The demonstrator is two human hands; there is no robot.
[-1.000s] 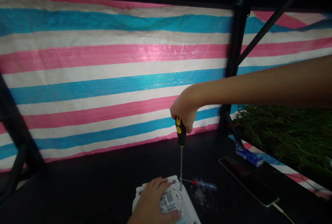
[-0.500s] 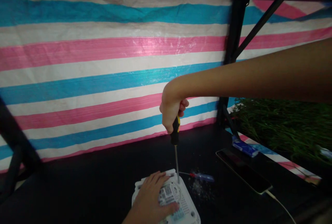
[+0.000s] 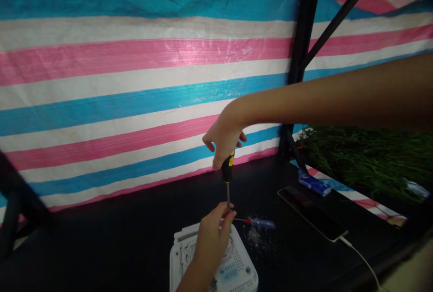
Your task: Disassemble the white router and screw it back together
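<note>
Steadying the screwdriver point(image 3: 227, 174)

The right hand point(image 3: 225, 139) is gripping the handle; the left hand point(image 3: 210, 240) is pinching at the lower end, hiding the tip. The box point(image 3: 241, 262) is lying beneath, on the table point(image 3: 118, 238). They're seemingly guiding the tip; the next move is probably calling for steadiness.

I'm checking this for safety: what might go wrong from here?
The left hand is at the lower end of the screwdriver that the right hand holds, so a slip might jab it. A snag on the cable could drag the phone it is plugged into.
</note>
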